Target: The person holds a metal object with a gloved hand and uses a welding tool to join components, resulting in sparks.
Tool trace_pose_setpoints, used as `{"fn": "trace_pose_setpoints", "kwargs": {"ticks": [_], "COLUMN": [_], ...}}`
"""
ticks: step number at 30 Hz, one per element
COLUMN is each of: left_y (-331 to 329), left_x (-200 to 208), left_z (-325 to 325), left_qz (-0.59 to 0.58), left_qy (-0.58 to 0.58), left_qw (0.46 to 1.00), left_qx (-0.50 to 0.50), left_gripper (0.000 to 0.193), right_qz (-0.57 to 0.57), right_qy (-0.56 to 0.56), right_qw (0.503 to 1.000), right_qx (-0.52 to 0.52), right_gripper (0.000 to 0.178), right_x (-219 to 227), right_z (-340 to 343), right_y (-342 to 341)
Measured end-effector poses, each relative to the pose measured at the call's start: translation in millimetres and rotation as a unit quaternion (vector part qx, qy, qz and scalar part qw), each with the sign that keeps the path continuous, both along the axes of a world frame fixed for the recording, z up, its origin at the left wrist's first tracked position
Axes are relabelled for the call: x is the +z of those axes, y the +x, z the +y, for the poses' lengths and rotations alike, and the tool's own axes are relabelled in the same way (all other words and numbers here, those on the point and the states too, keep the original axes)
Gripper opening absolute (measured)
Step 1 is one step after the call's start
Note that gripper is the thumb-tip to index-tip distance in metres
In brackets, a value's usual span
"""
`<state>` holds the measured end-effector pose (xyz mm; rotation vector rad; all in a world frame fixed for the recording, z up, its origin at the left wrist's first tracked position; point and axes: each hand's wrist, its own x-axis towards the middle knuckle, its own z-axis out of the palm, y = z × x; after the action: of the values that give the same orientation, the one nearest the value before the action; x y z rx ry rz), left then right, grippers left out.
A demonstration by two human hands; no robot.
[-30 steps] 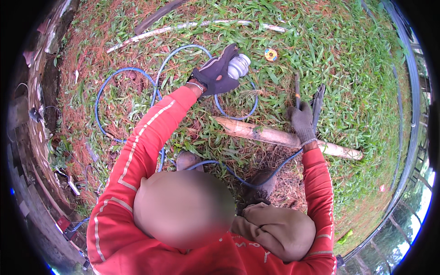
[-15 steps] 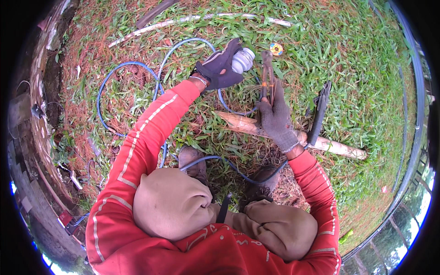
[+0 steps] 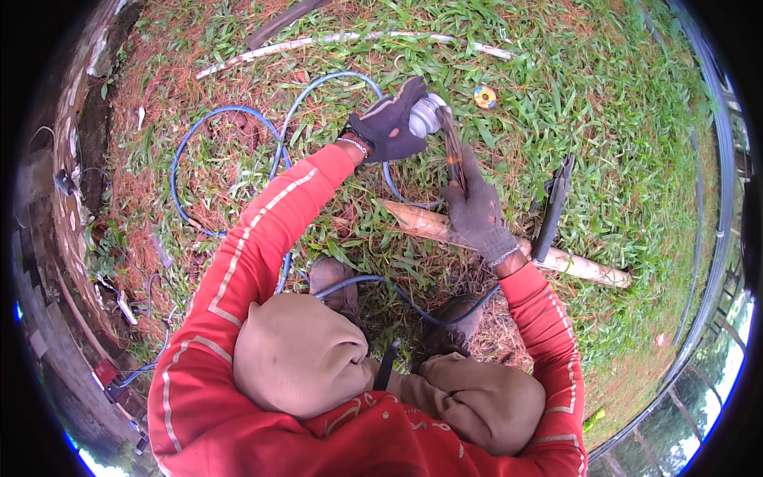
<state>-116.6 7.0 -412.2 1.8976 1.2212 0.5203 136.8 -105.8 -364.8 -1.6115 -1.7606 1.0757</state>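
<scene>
Lying in loops on the grass at far left, a smooth blue hose or cable point(image 3: 225, 109) is noted, its run carried on below past the boots. Beyond it a long, pale, slightly bowed stick point(image 3: 342, 37) is laid across the grass.

Near centre, the left hand point(image 3: 392, 131), in a dark glove, is wrapped around a whitish-grey ribbed cylinder point(image 3: 425, 118), held above the ground, one end exposed to the right. Just right of that end, a dark, rusty-looking metal hand tool with orange banding point(image 3: 454, 151) is raised; its head is overlapped with the cylinder's edge, though contact cannot be confirmed. Its handle is gripped by the right hand point(image 3: 477, 211), in a knitted grey glove, fingers closed round it.

Step in hand, as judged: tool being brought to the cylinder. A firm left hold and careful lining-up of the tool head seem called for.

Further right, a small yellow-and-orange disc point(image 3: 484, 97) is set in the grass; a pale, pointed wooden stake point(image 3: 584, 268) is partly hidden beneath the right wrist, crossed by a long black tool point(image 3: 551, 215).
</scene>
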Motion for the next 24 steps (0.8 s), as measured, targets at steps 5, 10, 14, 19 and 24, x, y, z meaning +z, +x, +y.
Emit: {"fn": "trace_pose_setpoints", "kwargs": {"ticks": [5,10,14,19,24], "left_y": [-6,-4,-4,3,2], "left_x": [-9,-10,-10,2,-5], "left_z": [3,1,-1,-1,-3], "left_qz": [-0.008,0.004,0.010,-0.002,-0.048], "left_qy": [0.028,0.029,0.016,-0.056,-0.049], "left_qw": [1.000,1.000,1.000,0.998,0.997], "left_qx": [-0.008,0.007,0.020,0.029,0.023], "left_gripper": [0.115,0.117,0.121,0.124,0.120], "right_qz": [-0.028,-0.030,-0.030,-0.077,-0.041], "right_qy": [-0.016,-0.006,-0.010,-0.038,-0.055], "right_qw": [0.998,0.997,0.997,0.995,0.997], "right_qx": [0.049,0.067,0.067,0.046,0.039], "right_gripper": [0.082,0.081,0.079,0.078,0.076], "right_x": [7,4,2,-13,-8], "right_z": [9,14,12,-3,0], "right_y": [4,6,0,5,10]}}
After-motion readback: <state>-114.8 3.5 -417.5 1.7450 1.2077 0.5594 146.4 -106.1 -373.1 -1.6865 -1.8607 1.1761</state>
